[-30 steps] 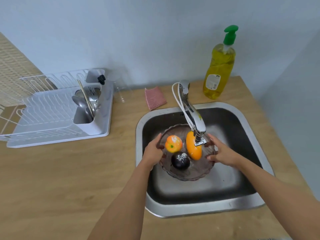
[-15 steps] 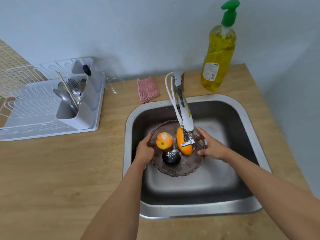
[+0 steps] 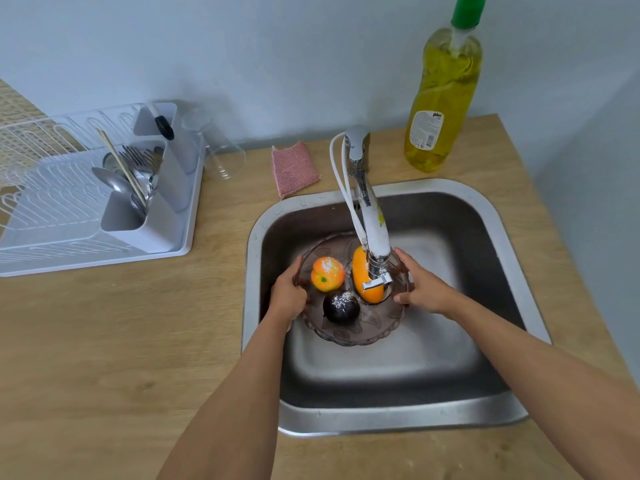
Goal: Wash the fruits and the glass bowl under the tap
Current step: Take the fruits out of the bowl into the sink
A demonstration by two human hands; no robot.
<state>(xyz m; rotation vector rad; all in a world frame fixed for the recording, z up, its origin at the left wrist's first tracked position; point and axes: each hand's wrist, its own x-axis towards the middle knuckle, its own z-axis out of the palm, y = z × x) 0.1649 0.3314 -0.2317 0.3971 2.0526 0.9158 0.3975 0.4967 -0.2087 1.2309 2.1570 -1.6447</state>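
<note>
Running off the left edge, the rack (image 3: 69,216) is cut short; its caddy (image 3: 145,209) holds cutlery, partly hidden inside. A clear glass (image 3: 221,157) beside it is hard to make out against the wall. A pink sponge (image 3: 294,169) lies behind the sink (image 3: 502,271). Inside the sink, the left hand (image 3: 287,297) curls around the bowl (image 3: 346,334) at its left rim, fingers hidden beneath. The bowl holds a peach (image 3: 327,273), a dark plum (image 3: 341,308) and an orange fruit (image 3: 367,289), whose shape the tap (image 3: 372,233) partly covers. The right hand (image 3: 422,285) clasps the right rim, thumb on the edge. Whether water runs cannot be told. The soap bottle (image 3: 443,98) has its pump cropped at the top.
</note>
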